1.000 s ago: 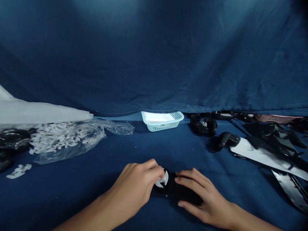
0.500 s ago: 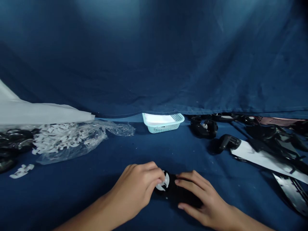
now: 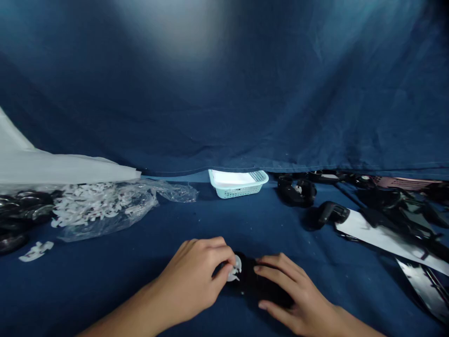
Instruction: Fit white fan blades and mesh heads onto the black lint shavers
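Note:
A dark elongated part (image 3: 249,281) lies on the blue cloth at the bottom centre. At its left end, a white plastic piece (image 3: 235,269) is pinched between the thumb and fingers of my left hand (image 3: 199,274). My right hand (image 3: 298,290) is closed round the right side of the dark part, thumb at the near side and fingers at the far side. The underside of the white piece is hidden.
A clear bag of white plastic pieces (image 3: 91,203) lies at the left, beside dark round parts (image 3: 24,210). One loose white piece (image 3: 36,251) is nearer. A pale green basket (image 3: 238,191) stands mid-back. Black parts (image 3: 396,210) crowd the right. A blue curtain (image 3: 224,93) hangs behind.
The white piece in my left fingers has turned and now looks tilted, with my left thumb shifted. My right hand stays on the dark part. The whole view has shifted slightly.

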### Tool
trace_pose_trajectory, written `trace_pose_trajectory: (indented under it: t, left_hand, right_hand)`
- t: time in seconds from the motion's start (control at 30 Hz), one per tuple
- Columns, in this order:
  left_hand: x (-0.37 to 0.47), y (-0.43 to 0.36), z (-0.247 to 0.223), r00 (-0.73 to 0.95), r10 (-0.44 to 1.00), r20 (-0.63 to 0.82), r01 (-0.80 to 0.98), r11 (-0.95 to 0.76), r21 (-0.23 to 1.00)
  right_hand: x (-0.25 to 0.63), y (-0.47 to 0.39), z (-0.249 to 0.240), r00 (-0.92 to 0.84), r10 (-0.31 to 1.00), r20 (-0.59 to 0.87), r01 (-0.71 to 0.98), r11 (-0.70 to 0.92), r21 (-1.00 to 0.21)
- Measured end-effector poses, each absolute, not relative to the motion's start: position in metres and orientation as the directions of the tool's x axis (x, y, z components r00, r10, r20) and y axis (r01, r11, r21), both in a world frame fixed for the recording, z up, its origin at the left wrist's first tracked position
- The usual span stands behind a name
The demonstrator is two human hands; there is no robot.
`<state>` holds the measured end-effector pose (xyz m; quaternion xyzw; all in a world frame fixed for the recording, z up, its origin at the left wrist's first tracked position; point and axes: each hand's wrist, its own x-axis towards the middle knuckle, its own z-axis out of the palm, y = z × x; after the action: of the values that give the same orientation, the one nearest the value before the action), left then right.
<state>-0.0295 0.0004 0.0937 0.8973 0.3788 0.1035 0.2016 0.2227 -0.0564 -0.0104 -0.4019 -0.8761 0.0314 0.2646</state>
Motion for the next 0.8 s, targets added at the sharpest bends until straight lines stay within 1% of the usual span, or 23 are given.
trace_pose_trajectory:
  t: [0.07,0.13,0.23,0.33,0.43,0.5,0.63,0.7,0.8]
  left_hand:
    - [-0.029,0.0,0.093,0.679,0.733,0.026,0.65,-0.618,0.442]
    - [-0.029,0.0,0.092,0.671,0.74,0.048,0.636,-0.607,0.476]
    - [-0.028,-0.001,0.093,0.671,0.735,0.1,0.561,-0.592,0.579]
    - [-0.026,0.0,0.095,0.67,0.729,0.14,0.467,-0.561,0.683]
    - [-0.026,0.003,0.095,0.655,0.737,0.167,0.409,-0.531,0.742]
    - [-0.026,0.005,0.093,0.651,0.732,0.204,0.395,-0.556,0.731]
    - [-0.027,0.007,0.086,0.646,0.7,0.304,0.434,-0.665,0.608]
    - [-0.027,0.007,0.084,0.644,0.703,0.303,0.47,-0.675,0.569]
    - [-0.026,0.006,0.083,0.629,0.724,0.282,0.519,-0.662,0.541]
  right_hand:
    - [0.223,-0.056,-0.011,-0.542,0.724,0.427,0.694,0.672,-0.259]
    - [0.223,-0.056,-0.013,-0.545,0.728,0.417,0.701,0.668,-0.25]
    - [0.224,-0.055,-0.016,-0.545,0.739,0.396,0.708,0.659,-0.254]
    - [0.225,-0.056,-0.018,-0.547,0.747,0.378,0.697,0.656,-0.289]
    - [0.225,-0.056,-0.019,-0.546,0.753,0.366,0.689,0.653,-0.314]
    - [0.225,-0.056,-0.019,-0.542,0.761,0.357,0.695,0.644,-0.32]
    - [0.226,-0.055,-0.019,-0.537,0.765,0.357,0.701,0.639,-0.315]
    - [0.226,-0.055,-0.018,-0.534,0.763,0.364,0.701,0.641,-0.313]
    - [0.226,-0.055,-0.018,-0.526,0.768,0.365,0.708,0.634,-0.311]
